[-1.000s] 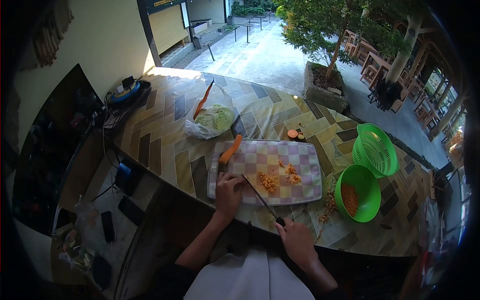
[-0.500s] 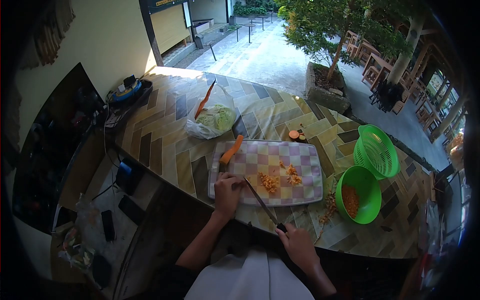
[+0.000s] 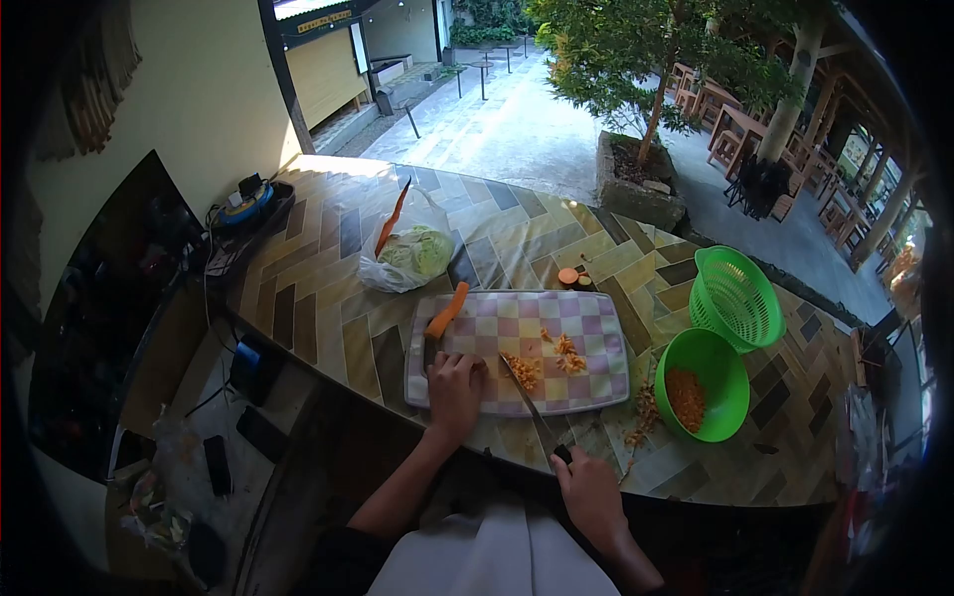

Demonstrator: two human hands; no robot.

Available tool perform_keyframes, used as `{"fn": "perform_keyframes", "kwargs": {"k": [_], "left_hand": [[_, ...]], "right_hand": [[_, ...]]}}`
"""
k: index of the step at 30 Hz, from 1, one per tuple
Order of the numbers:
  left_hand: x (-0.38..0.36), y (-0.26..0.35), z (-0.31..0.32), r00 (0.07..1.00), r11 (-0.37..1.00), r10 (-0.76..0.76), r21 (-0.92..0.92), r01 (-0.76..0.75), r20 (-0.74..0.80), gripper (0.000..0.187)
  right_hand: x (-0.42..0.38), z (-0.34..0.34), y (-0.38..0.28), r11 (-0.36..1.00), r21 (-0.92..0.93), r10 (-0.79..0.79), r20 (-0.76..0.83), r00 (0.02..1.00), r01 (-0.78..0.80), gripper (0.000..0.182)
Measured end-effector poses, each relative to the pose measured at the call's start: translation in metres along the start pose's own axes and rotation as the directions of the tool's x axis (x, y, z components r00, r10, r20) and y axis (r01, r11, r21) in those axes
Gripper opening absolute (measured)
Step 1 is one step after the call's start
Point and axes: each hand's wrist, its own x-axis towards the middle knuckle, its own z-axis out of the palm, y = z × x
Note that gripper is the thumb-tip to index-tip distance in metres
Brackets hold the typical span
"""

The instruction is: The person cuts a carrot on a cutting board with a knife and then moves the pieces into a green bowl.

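My right hand (image 3: pixel 591 494) grips the dark handle of a knife (image 3: pixel 538 421), whose tip rests by a small pile of chopped carrot (image 3: pixel 523 372) on the checkered cutting board (image 3: pixel 596 338). On the board's left side, my left hand (image 3: pixel 457 392) is closed with its fingers bent down. What lies under those fingers is hidden. Just beyond them is a peeled carrot piece (image 3: pixel 449 310), slanting over the board's edge. A second little heap of chopped carrot (image 3: pixel 568 356) sits farther right.
Right of the board stand a green bowl (image 3: pixel 740 392) holding chopped carrot and a green colander (image 3: pixel 765 298). Scraps (image 3: pixel 644 409) lie beside the bowl. Behind the board are a plastic bag with cabbage (image 3: pixel 422 253), a long thin carrot (image 3: pixel 394 219) and cut carrot ends (image 3: pixel 568 276).
The knife blade has moved right, away from my left hand to the chopped pile. My left hand's fingers have come down flatter over the board. The camera view has shifted slightly.
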Motion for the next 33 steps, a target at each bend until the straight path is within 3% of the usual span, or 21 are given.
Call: {"fn": "perform_keyframes", "kwargs": {"k": [3, 6, 9, 12, 18, 21, 27, 30, 33], "left_hand": [[0.008, 0.001, 0.012, 0.995, 0.981, 0.048, -0.193, -0.03, 0.086, 0.009], [0.015, 0.0, 0.019, 0.987, 0.966, 0.108, -0.246, -0.076, 0.117, 0.007], [0.022, 0.006, 0.012, 0.986, 0.927, -0.035, -0.365, 0.092, 0.16, 0.008], [0.029, 0.012, -0.008, 0.981, 0.952, 0.012, -0.301, 0.048, 0.193, 0.015], [0.034, 0.014, -0.01, 0.978, 0.943, 0.196, -0.285, -0.17, 0.066, 0.025], [0.033, 0.018, -0.005, 0.97, 0.948, 0.223, -0.253, -0.193, 0.096, 0.026], [0.046, 0.017, 0.005, 0.934, 0.958, 0.017, -0.272, 0.087, 0.358, 0.024], [0.054, 0.034, -0.002, 0.92, 0.9, -0.026, -0.391, 0.192, 0.391, 0.022], [0.064, 0.038, 0.006, 0.961, 0.947, 0.213, -0.282, -0.157, 0.179, 0.025]], "right_hand": [[-0.005, -0.008, 0.009, 0.994, 0.085, 0.066, 0.0, 0.998, -0.065, 0.032], [-0.013, -0.008, 0.017, 0.992, 0.113, 0.061, -0.097, 0.993, -0.05, 0.028], [-0.019, -0.009, 0.02, 0.987, 0.145, 0.089, -0.138, 0.986, -0.069, 0.027], [-0.022, -0.006, 0.028, 0.991, 0.134, 0.041, -0.206, 0.978, -0.013, 0.028], [-0.025, -0.003, 0.034, 0.992, 0.125, 0.035, -0.21, 0.977, -0.008, 0.03], [-0.028, -0.007, 0.031, 0.994, 0.11, 0.025, -0.202, 0.979, -0.003, 0.03], [-0.037, -0.009, 0.032, 0.989, 0.147, 0.045, -0.261, 0.964, -0.006, 0.029], [-0.04, -0.014, 0.037, 0.981, 0.192, 0.08, -0.238, 0.968, -0.033, 0.029], [-0.043, -0.015, 0.048, 0.916, 0.382, 0.191, -0.145, 0.971, -0.123, 0.029]]}}
